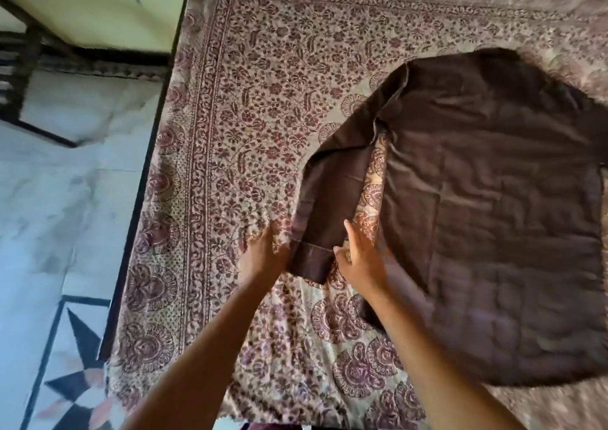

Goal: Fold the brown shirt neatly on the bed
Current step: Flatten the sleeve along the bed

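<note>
The brown shirt (487,206) lies spread flat on the patterned bedspread (263,107), its body filling the right half of the view. One long sleeve (332,196) runs down and to the left, ending in a cuff (312,262). My left hand (263,255) is at the cuff's left edge, with its fingertips hidden under the fabric. My right hand (358,258) sits on the cuff's right side, fingers straight and pointing up along the sleeve. The shirt's right edge runs out of frame.
The bed's dark edge (148,153) runs diagonally on the left, with pale tiled floor (65,199) and a dark star pattern beyond it. Dark furniture legs (19,67) stand at the far left. Bedspread lies bare above and left of the shirt.
</note>
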